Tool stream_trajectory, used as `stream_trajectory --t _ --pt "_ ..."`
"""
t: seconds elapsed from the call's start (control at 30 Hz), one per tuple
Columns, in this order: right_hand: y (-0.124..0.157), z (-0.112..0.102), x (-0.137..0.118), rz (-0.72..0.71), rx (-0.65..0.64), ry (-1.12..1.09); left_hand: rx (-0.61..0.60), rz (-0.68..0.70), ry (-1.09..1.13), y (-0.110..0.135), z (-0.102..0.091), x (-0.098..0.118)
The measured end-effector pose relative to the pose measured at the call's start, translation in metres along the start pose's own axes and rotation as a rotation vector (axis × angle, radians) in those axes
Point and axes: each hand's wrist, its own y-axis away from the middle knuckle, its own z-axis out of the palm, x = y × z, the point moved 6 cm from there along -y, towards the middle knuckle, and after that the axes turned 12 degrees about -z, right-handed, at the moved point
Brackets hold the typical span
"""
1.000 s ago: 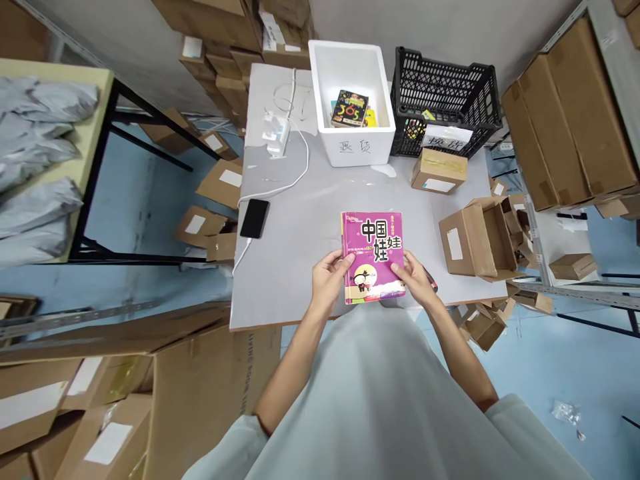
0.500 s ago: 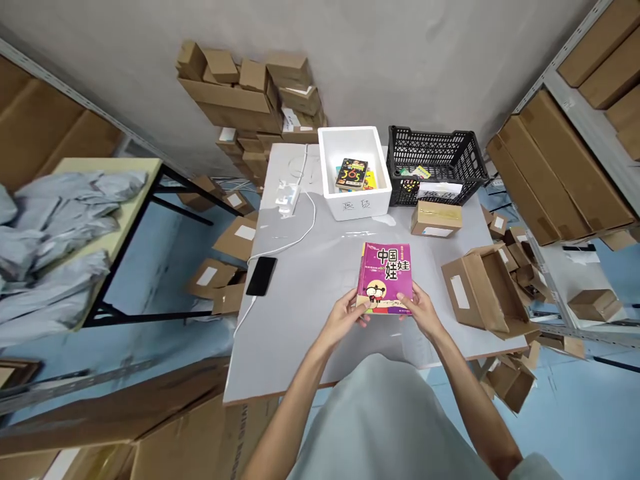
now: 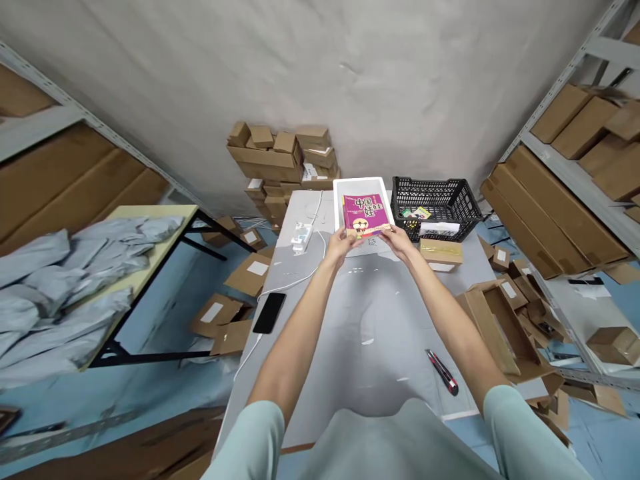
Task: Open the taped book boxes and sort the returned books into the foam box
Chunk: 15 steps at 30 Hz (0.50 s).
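Both my hands hold a purple book with Chinese lettering and two cartoon figures on its cover. My left hand grips its near left corner, and my right hand grips its near right corner. The book is over the opening of a white foam box at the far end of the table. It covers most of the box's inside, so what lies beneath is hidden. Beside the box stands a black plastic crate with a few small colourful items in it.
A small cardboard box sits before the crate. On the table lie a phone, a white power strip with a cable, and a red-black utility knife. An open carton stands at the right edge.
My hands have carried the purple book forward, from the middle of the table to above the white foam box. The view has tilted up, and the utility knife now shows.
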Motion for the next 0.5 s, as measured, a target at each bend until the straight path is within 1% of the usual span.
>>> stream_trajectory --t 0.07,0.1,0.13,0.17,0.23,0.3,0.37,0.4,0.47,0.5 --pt "-0.002 0.002 0.005 0.043 0.040 0.000 0.031 0.041 -0.050 -0.008 -0.003 0.005" --pt "0.003 0.000 0.010 0.062 0.051 0.005 0.047 0.053 -0.088 -0.008 -0.006 0.000" --pt "0.013 -0.003 0.018 0.077 0.046 0.014 0.057 0.057 -0.125 -0.005 -0.010 -0.009" --pt "0.026 -0.008 0.027 0.088 0.031 0.023 0.062 0.053 -0.152 0.002 -0.015 -0.022" --pt "0.062 -0.021 0.051 0.099 -0.047 0.056 0.039 0.002 -0.196 0.020 -0.023 -0.062" --pt "0.108 -0.045 0.076 0.087 -0.078 0.098 -0.011 -0.087 -0.232 0.045 -0.029 -0.114" --pt "0.158 -0.077 0.098 0.065 -0.078 0.158 -0.110 -0.159 -0.267 0.075 -0.031 -0.169" --pt "0.183 -0.096 0.106 0.060 -0.054 0.202 -0.159 -0.190 -0.280 0.090 -0.030 -0.196" --pt "0.233 -0.136 0.112 0.038 0.009 0.295 -0.226 -0.247 -0.293 0.121 -0.029 -0.242" --pt "0.257 -0.157 0.109 0.021 0.054 0.341 -0.253 -0.282 -0.299 0.136 -0.027 -0.263"
